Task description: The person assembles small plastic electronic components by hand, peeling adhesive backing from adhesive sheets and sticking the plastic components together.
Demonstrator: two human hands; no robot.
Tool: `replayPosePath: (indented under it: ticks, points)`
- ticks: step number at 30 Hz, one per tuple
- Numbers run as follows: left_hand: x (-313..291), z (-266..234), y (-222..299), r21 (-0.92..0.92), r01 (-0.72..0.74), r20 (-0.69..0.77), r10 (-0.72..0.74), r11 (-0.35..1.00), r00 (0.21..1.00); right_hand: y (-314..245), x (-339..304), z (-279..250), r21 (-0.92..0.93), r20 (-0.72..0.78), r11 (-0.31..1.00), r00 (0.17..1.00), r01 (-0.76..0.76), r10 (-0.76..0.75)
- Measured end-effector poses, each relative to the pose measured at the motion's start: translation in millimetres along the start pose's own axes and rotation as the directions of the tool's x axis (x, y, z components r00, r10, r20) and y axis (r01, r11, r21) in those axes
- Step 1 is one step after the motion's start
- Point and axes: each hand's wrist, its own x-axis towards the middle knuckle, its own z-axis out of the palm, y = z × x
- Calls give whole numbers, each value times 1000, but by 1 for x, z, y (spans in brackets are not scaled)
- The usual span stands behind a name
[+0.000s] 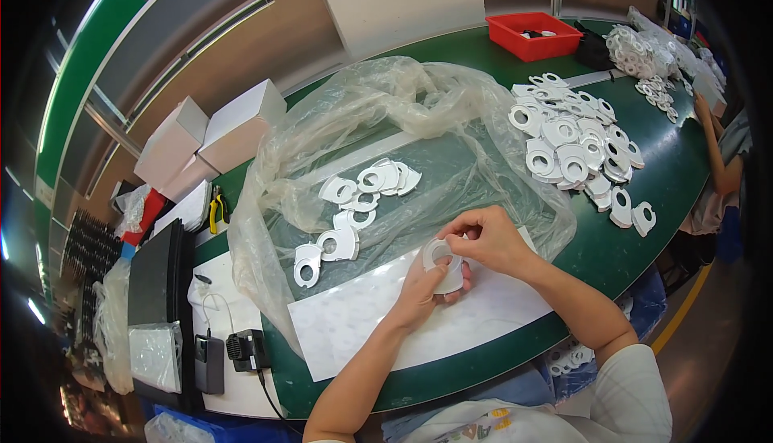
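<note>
Over paper [346,332], left hand [419,292] holds white plate [448,284] — right hand [493,240] alongside

At the near side of the table [676,201], the left hand [419,292] holds a ring [448,283] over a paper [362,330], with the right hand [493,240] just beside the ring, and a plastic bag [266,177] is spread out behind the paper with a small bunch of rings [345,242] in its middle. To the right of the bag sits a big pile of rings [589,125], and a tub [505,39] stands behind it. To the left, boxes [243,129] stand at the back, with pliers [213,213] in front of them.
</note>
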Motion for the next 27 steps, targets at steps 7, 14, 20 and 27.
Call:
replayPosePath:
  ticks: [7,14,20,27]
  points:
    - [0,2,0,-1,4,71,-4,1000,997,12,-1,6,-296,-119,937,966,186,-230]
    - [-3,5,5,13,-1,51,0,1000,999,-12,-12,7,-625,-25,746,950,229,-312]
    - [-2,10,8,-16,40,-14,-40,999,999,-14,-18,-14,-526,139,799,957,291,-256]
    - [4,-1,7,-82,79,2,-79,994,997,-11,-9,-13,-358,103,927,991,112,-80]
